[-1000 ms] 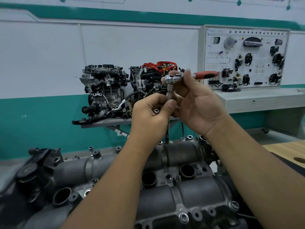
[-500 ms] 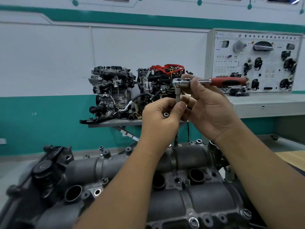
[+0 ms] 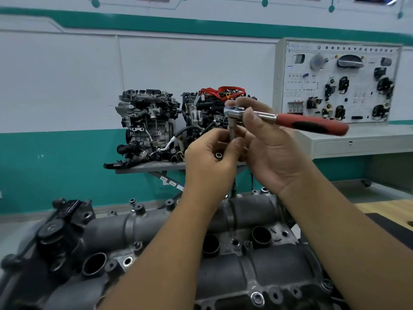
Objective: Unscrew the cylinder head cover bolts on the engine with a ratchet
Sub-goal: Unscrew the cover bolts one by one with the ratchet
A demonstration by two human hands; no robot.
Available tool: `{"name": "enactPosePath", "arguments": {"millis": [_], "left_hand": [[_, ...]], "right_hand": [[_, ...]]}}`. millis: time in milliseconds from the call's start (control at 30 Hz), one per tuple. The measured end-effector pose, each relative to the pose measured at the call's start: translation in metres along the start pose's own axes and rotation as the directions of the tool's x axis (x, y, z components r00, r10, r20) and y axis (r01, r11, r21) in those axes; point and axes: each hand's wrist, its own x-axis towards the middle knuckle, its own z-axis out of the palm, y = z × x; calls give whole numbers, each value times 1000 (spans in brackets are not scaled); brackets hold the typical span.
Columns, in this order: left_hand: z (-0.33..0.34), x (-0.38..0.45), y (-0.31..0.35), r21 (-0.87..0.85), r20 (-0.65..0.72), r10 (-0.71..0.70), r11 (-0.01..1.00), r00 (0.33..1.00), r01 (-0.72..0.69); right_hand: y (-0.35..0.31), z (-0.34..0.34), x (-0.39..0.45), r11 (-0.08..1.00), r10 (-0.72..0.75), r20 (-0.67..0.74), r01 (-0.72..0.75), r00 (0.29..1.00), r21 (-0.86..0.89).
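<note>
The grey cylinder head cover (image 3: 263,267) fills the lower frame, with round plug wells and a bolt (image 3: 257,296) at its near edge. Both hands are raised above it. My right hand (image 3: 274,151) grips the chrome head of a ratchet (image 3: 237,113); its red and black handle (image 3: 312,124) points right. A socket extension (image 3: 231,128) hangs down from the head. My left hand (image 3: 210,162) pinches the lower end of that extension, and a small dark bolt head (image 3: 218,155) shows inside its curled fingers.
Two display engines (image 3: 147,124) stand on a grey shelf against the teal and white wall. A training board (image 3: 337,79) with car parts sits on a grey cabinet at right. A wooden table corner (image 3: 388,206) lies at the right edge.
The ratchet handle has swung out to the right and slightly down. Both hands stay together above the cover; the view has shifted a little to the left.
</note>
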Motion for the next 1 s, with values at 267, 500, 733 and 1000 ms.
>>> {"name": "enactPosePath", "arguments": {"millis": [267, 500, 733, 1000], "left_hand": [[-1, 1, -1, -21, 29, -6, 1000, 1000, 7], [-2, 2, 2, 48, -62, 5, 999, 998, -2], [-1, 0, 2, 61, 31, 27, 998, 999, -29], [0, 1, 1, 18, 47, -5, 1000, 999, 4]], "right_hand": [[0, 6, 3, 985, 147, -212, -122, 966, 124], [2, 7, 0, 986, 54, -136, -31, 989, 164], [-2, 3, 1, 986, 77, -191, -46, 979, 161], [1, 6, -2, 986, 108, -129, -89, 986, 143]]}}
